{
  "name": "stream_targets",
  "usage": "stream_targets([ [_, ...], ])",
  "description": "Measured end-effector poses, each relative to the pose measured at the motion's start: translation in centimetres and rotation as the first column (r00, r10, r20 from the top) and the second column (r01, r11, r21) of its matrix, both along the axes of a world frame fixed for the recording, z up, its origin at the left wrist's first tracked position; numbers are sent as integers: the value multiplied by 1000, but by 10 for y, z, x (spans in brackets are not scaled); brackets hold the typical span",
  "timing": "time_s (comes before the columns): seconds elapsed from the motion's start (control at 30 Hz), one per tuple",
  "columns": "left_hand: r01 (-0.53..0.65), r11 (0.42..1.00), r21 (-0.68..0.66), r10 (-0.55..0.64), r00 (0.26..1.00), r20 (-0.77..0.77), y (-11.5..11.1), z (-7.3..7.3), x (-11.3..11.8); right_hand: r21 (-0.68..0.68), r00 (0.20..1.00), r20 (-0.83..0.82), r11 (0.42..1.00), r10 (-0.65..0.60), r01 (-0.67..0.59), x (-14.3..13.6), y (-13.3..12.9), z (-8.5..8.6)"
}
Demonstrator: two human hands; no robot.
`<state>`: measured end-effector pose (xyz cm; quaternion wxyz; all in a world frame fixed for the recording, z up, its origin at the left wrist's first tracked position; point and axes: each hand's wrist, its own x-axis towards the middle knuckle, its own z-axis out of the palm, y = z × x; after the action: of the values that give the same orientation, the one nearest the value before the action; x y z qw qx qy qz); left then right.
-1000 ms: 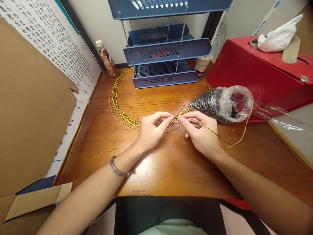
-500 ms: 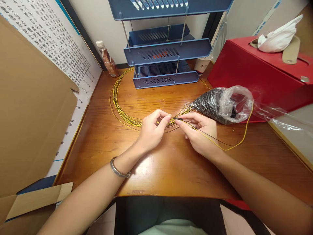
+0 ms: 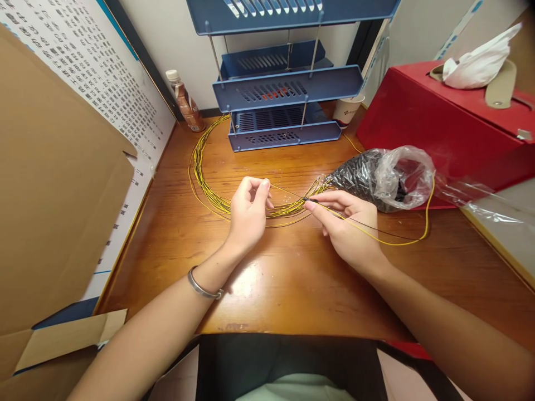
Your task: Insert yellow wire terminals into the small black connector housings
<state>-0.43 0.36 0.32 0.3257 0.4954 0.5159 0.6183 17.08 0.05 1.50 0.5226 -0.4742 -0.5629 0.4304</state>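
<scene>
"What's the left hand [image 3: 248, 211] doing?"
"Finger and thumb together, clamped on a thin wire [image 3: 286, 191] that runs across to the right hand [image 3: 353, 225]."
"And that one?"
"Pinching a small black piece [image 3: 310, 200], with yellow wire [image 3: 395, 243] trailing off to its right."
"Behind them?"
"The wire coil [image 3: 200, 167] on the worktop [image 3: 259, 289], curving beyond the left hand. The plastic bag [image 3: 357, 172] lies just beyond the right, the red box [image 3: 418, 122] farther out."

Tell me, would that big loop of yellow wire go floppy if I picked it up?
The yellow wire loop would probably sag, since its strands look thin and loosely gathered. It might snag too, because many ends crowd together beside the plastic bag.
</scene>
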Motion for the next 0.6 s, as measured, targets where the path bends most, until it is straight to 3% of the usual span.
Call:
stream_targets([
  [0.43,-116,993,8,115,989,91,3,-3,0,13,999,-36,1000,-19,19,3,1,-1],
  [0.6,-138,982,131,113,977,179,2,3,-3,13,997,-56,998,-59,60,4,4,-1],
])
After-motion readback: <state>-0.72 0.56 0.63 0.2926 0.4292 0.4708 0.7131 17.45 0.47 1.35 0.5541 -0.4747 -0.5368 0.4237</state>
